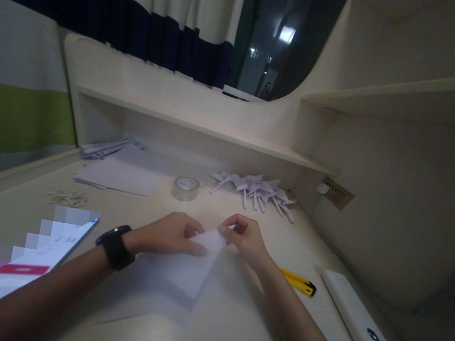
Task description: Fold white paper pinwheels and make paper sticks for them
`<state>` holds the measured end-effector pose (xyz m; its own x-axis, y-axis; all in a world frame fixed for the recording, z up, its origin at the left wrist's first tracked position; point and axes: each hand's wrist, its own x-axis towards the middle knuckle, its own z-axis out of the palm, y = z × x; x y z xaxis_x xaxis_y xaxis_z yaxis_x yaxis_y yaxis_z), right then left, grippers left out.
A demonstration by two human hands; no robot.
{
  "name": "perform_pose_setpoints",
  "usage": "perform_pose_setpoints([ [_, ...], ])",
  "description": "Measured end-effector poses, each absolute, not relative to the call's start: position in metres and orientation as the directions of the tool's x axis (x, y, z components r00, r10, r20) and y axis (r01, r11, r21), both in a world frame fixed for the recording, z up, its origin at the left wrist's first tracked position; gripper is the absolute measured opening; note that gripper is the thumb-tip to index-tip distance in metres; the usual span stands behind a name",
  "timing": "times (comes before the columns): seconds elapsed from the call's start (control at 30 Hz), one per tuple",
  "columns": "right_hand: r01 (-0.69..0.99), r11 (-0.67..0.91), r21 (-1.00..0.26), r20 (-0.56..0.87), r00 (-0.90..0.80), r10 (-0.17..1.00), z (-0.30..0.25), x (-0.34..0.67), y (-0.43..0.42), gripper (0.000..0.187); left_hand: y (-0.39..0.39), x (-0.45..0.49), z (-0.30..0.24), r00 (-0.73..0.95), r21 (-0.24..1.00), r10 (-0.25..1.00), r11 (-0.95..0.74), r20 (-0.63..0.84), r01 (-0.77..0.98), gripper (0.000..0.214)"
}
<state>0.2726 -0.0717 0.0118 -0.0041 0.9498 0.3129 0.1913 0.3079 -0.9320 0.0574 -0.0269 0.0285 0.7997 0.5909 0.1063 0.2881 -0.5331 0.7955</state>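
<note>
left hand (175,234): palm down, thumb apart
right hand (245,237): thumb, fingertips pinched
left forearm (60,282): in from near left
right forearm (293,321): from near right

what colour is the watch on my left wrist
The watch looks black, strap included; it shows in the head view.

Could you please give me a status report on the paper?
Left hand on paper. Right hand pinching its corner. Yellow tool to the right, clear of paper.
</note>
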Motion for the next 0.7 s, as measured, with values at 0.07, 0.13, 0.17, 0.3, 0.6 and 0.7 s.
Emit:
perform_pose_setpoints([
  [0.07,0.131,0.314,-0.94,0.323,0.047,0.945,0.012,0.265,-0.074,0.023,-0.027,0.069,0.023,0.784,0.784,0.603,-0.554,0.147,0.279,0.027],
  [0.13,0.044,0.318,-0.947,0.321,0.118,0.94,0.01,0.26,-0.076,0.026,-0.025,0.076,0.017,0.752,0.808,0.64,-0.522,0.159,0.273,0.03],
  [0.17,0.024,0.322,-0.946,0.322,0.145,0.936,0.009,0.258,-0.076,0.027,-0.025,0.077,0.014,0.737,0.829,0.658,-0.493,0.154,0.266,0.032],
  [0.3,0.139,0.364,-0.921,0.386,0.195,0.902,0.002,0.253,-0.077,0.033,-0.026,0.072,0.004,0.748,0.907,0.66,-0.357,0.076,0.223,0.035],
  [0.6,0.265,0.401,-0.877,0.47,0.289,0.834,-0.007,0.244,-0.084,0.025,-0.041,0.067,0.014,0.794,0.923,0.607,-0.31,0.007,0.228,0.04],
  [0.7,0.276,0.405,-0.871,0.479,0.296,0.827,-0.005,0.243,-0.086,0.027,-0.041,0.067,0.014,0.787,0.911,0.617,-0.334,0.017,0.242,0.039],
])
